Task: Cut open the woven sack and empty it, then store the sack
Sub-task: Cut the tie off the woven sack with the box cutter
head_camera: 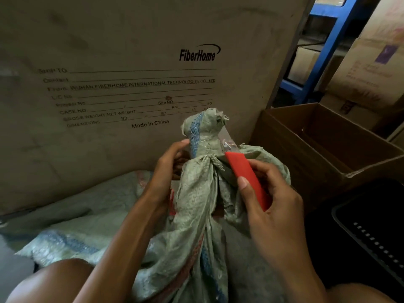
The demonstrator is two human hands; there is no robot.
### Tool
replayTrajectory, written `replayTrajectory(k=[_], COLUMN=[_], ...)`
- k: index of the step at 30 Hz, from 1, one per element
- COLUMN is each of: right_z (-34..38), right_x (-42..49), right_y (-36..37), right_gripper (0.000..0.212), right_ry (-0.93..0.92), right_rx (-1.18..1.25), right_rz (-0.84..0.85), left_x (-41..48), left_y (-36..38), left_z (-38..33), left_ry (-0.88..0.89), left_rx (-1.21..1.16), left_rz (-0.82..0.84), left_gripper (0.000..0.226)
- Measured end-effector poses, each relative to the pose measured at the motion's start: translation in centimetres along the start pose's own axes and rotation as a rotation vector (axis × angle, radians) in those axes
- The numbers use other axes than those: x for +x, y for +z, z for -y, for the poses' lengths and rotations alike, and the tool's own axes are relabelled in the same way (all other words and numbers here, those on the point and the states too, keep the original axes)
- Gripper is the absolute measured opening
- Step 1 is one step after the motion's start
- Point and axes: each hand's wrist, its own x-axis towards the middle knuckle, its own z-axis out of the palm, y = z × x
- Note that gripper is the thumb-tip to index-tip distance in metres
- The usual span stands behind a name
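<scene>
Knife (red plastic) against woven sack.

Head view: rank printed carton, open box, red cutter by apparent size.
1. printed carton, largest by far.
2. open box, at the right.
3. red cutter, smallest though nearest the camera, held in the right hand.

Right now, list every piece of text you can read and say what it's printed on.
All on the big cardboard box:
"FiberHome"
"SHIP TO"
"WUHAN FIBERHOME INTERNATIONAL TECHNOLOGIES CO., LTD"
"CASE NO."
"Site NO"
"GROSS WEIGHT/NET WEIGHT", "KG"
"DIMENSIONS", "93", "67", "73"
"Made in China"
Other lines there: blurred.
Far box print: unreadable.
Sack, knife: none.
</scene>
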Motion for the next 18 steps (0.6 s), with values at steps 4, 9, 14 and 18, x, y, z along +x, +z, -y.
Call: replayTrajectory(k=[4,9,14,18], right_z=[-0.1,0.6,1.9,3.4], right_x=[-0.1,-0.3,-0.1,-0.2], right_y=[0.3,0.4,-0.5,-1.6], right_gripper=[0.024,0.033,0.025,0.031], right_ry=[0.02,0.083,0.173,0.202], right_rx=[0.03,0.12,0.342,0.517], right_rz=[0.006,0.013,0.068,0.119], left_x=[-0.7,-0.4,-0.1,0.0], left_y=[0.0,0.2,-0.4,-0.5], left_z=[-0.8,-0.6,-0.8,-0.7], left_ry=[0.047,0.117,0.191,0.216], left_rx=[-0.042,0.031,0.099,0.127], left_rz=[0.051,0.103,0.089,0.043], left_gripper=[0.061,0.063,0.057,0.055])
